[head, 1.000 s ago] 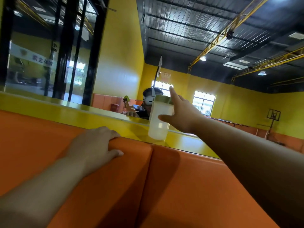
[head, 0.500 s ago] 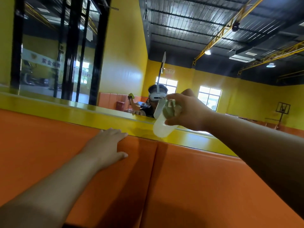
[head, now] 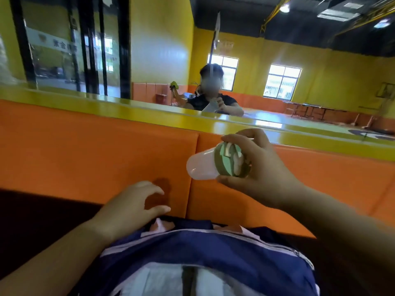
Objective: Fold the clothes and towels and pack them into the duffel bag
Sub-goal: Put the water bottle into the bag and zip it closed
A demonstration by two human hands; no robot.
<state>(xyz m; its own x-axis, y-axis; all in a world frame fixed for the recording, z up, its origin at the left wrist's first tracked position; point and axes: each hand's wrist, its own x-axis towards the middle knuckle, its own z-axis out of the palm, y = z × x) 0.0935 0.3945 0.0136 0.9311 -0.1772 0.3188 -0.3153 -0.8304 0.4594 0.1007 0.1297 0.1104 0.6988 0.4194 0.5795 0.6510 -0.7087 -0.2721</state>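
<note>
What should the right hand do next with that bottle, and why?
Probably lower it into the duffel bag. The right hand grips the bottle by its green lid, tipped sideways in the air, and the blue bag lies just below, light fabric showing inside. The left hand hovers open at the bag's far edge, free to steady it.

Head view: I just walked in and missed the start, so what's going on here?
A person's right hand grips a clear bottle by its green lid, tipped on its side in the air before the orange padding. The left hand hovers, fingers loosely curled, holding nothing, above the blue bag below.
</note>
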